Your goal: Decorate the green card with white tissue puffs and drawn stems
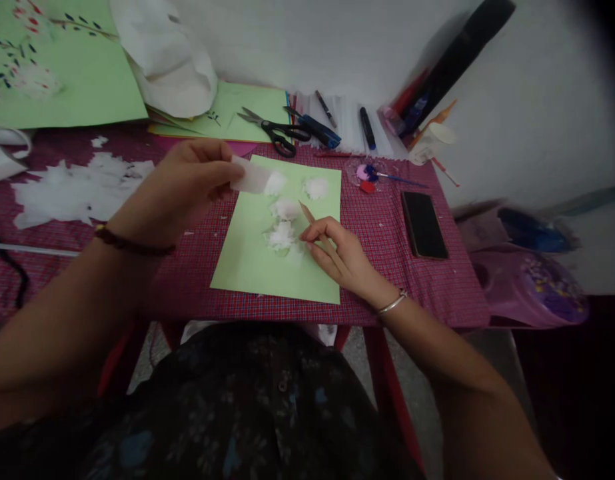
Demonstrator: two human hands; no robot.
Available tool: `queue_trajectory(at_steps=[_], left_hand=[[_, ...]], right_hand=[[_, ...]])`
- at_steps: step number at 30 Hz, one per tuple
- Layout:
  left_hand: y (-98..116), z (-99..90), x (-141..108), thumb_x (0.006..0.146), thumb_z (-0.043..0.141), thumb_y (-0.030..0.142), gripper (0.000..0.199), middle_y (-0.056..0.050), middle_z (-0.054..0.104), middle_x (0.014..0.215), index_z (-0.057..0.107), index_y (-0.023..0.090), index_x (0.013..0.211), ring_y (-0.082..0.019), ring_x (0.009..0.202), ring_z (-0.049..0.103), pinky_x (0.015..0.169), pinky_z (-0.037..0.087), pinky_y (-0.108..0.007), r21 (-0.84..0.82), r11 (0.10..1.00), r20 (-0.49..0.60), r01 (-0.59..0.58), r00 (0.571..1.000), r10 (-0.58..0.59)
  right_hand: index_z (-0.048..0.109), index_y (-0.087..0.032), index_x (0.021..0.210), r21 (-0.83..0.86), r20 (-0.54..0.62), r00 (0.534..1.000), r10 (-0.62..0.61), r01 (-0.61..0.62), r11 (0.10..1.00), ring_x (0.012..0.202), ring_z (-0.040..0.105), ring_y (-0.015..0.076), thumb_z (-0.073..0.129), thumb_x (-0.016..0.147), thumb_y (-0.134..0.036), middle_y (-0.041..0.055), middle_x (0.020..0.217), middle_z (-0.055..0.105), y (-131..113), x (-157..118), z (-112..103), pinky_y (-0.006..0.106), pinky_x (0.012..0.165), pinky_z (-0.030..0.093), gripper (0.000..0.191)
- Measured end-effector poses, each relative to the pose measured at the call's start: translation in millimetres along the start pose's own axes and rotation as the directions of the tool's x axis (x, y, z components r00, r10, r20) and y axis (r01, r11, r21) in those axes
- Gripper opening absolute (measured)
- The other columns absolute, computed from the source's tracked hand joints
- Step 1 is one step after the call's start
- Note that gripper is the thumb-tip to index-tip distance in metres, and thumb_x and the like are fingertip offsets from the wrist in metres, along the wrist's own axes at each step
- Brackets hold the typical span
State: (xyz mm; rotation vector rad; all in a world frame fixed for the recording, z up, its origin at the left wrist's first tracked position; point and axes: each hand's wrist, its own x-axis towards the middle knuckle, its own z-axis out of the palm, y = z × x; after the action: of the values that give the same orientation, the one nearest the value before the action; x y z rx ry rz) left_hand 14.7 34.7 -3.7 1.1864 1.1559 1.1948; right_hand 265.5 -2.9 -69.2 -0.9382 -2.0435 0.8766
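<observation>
My left hand (202,170) pinches a small piece of thin white paper (251,177) by one end, above the left edge of a light green sheet (247,260). Between the fingers of my right hand (340,253) is a slim wooden stick (310,213), its pointed end up and to the left over the sheet. Several ruffled white paper tufts lie on the green sheet, among them a tuft (316,188) at the upper right and another tuft (281,235) near the middle, close to my right fingertips.
White paper pieces (82,187) are heaped on the left of the checked tablecloth (372,267). Scissors (274,130), a blue cutter (317,130) and pens lie behind the sheet. A paint dish (367,175) with a brush and a phone (424,225) are at right.
</observation>
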Motion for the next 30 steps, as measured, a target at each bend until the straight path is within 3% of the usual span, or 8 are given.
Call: queue_trajectory(at_steps=[3, 7, 9, 14, 19, 22, 25, 30], left_hand=[[-14, -4.4, 1, 0.064, 0.067, 0.005, 0.016, 0.004, 0.053, 0.05, 0.056, 0.016, 0.064, -0.005, 0.043, 0.042, 0.043, 0.027, -0.018, 0.035, 0.992, 0.164, 0.119, 0.979, -0.123], [-36, -4.0, -2, 0.066, 0.075, 0.017, 0.014, 0.003, 0.055, 0.054, 0.061, 0.017, 0.067, -0.005, 0.044, 0.044, 0.045, 0.031, -0.019, 0.149, 0.981, 0.363, 0.124, 0.916, -0.171], [-42, -5.1, -2, 0.068, 0.075, 0.021, 0.011, 0.002, 0.056, 0.056, 0.064, 0.017, 0.068, -0.006, 0.047, 0.045, 0.048, 0.034, -0.02, 0.193, 0.976, 0.38, 0.1, 0.91, -0.168], [-49, -10.3, -2, 0.071, 0.07, 0.025, 0.009, 0.003, 0.056, 0.058, 0.067, 0.017, 0.069, -0.008, 0.052, 0.046, 0.054, 0.037, -0.021, 0.321, 0.946, 0.377, 0.041, 0.911, -0.167], [-49, -13.2, -2, 0.071, 0.068, 0.032, 0.015, -0.001, 0.062, 0.071, 0.068, 0.017, 0.073, -0.011, 0.063, 0.052, 0.059, 0.041, -0.022, 0.397, 0.916, 0.397, -0.063, 0.911, -0.109], [-48, -13.9, -2, 0.071, 0.066, 0.032, 0.016, -0.002, 0.063, 0.075, 0.066, 0.017, 0.071, -0.012, 0.067, 0.054, 0.061, 0.042, -0.022, 0.408, 0.909, 0.379, -0.084, 0.922, -0.085], [-45, -10.6, -5, 0.07, 0.067, 0.032, 0.015, 0.0, 0.058, 0.067, 0.065, 0.017, 0.07, -0.011, 0.06, 0.05, 0.056, 0.038, -0.021, 0.433, 0.9, 0.353, -0.052, 0.928, -0.116], [-45, 10.0, -21, 0.069, 0.068, 0.03, 0.013, 0.002, 0.055, 0.06, 0.064, 0.018, 0.074, -0.009, 0.053, 0.047, 0.05, 0.034, -0.021, 0.446, 0.892, 0.424, -0.073, 0.895, -0.139]], right_hand=[[0.059, -0.02, 0.101, -0.058, -0.006, 1.0, 0.019, -0.019, 0.998, 0.089, 0.064, 0.0178, 0.053, 0.095, -0.029, 0.0057, 0.095, 0.067, -1, -7, -2, 0.034, 0.081, 0.05, 0.013], [0.066, -0.022, 0.111, 0.124, 0.005, 0.999, 0.046, -0.046, 0.991, 0.076, 0.065, 0.0127, 0.05, 0.099, -0.037, 0.0012, 0.084, 0.07, -3, -17, -1, 0.027, 0.071, 0.051, 0.025], [0.069, -0.021, 0.108, 0.141, 0.028, 0.999, 0.04, -0.044, 0.989, 0.069, 0.063, 0.0117, 0.048, 0.1, -0.04, 0.0002, 0.076, 0.068, -3, -20, 0, 0.026, 0.065, 0.05, 0.03], [0.07, -0.02, 0.093, 0.026, -0.041, 0.999, 0.027, -0.026, 0.999, 0.062, 0.057, 0.0121, 0.043, 0.101, -0.044, 0.0002, 0.069, 0.063, -1, -19, 4, 0.027, 0.061, 0.045, 0.037], [0.064, -0.02, 0.08, -0.242, 0.034, 0.999, 0.034, -0.025, 0.97, 0.063, 0.055, 0.0153, 0.043, 0.1, -0.04, 0.0019, 0.067, 0.06, -7, -17, -3, 0.03, 0.062, 0.04, 0.035], [0.06, -0.02, 0.074, -0.379, 0.003, 0.999, 0.044, -0.04, 0.925, 0.064, 0.053, 0.0168, 0.043, 0.1, -0.041, 0.0038, 0.066, 0.059, -15, -19, -11, 0.032, 0.062, 0.037, 0.038], [0.059, -0.02, 0.077, -0.24, -0.082, 0.995, 0.048, -0.066, 0.968, 0.062, 0.053, 0.0153, 0.042, 0.101, -0.041, 0.0024, 0.068, 0.059, -18, -20, -15, 0.03, 0.059, 0.036, 0.036], [0.057, -0.022, 0.085, 0.088, -0.228, 0.97, 0.086, -0.067, 0.994, 0.059, 0.052, 0.0126, 0.043, 0.101, -0.045, -0.0016, 0.067, 0.055, -7, -17, -8, 0.028, 0.057, 0.04, 0.031]])
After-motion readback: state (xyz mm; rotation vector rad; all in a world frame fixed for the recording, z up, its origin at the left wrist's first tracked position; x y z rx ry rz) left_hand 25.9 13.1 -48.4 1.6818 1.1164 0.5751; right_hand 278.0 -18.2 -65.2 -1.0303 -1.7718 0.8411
